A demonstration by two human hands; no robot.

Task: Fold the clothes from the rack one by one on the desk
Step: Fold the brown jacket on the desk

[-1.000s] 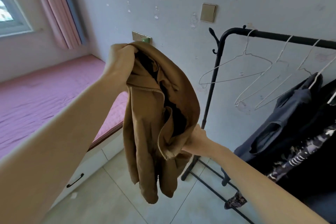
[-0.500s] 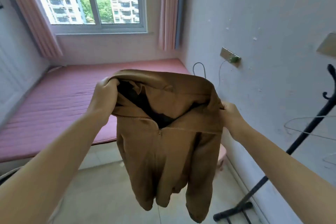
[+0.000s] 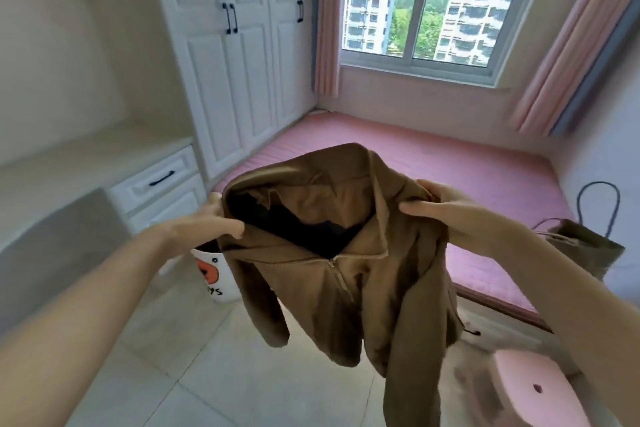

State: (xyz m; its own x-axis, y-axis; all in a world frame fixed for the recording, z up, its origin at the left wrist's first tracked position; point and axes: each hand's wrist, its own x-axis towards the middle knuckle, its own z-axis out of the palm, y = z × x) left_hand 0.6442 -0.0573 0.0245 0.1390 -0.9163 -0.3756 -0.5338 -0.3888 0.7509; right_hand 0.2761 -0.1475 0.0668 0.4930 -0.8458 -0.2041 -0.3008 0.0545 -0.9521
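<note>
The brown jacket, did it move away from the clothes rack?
Yes. The brown jacket, gripped by the left hand and right hand, now hangs before the pink mattress; the rack is out of view.

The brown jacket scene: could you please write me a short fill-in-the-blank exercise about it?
1. Both hands hold the brown jacket up by its ____.
2. The jacket's zipper is ____.
3. The mattress under the window is ____ in colour.
4. The left hand and right hand keep the jacket in the air above the ____.

Missing words: shoulders; closed; pink; floor
</note>
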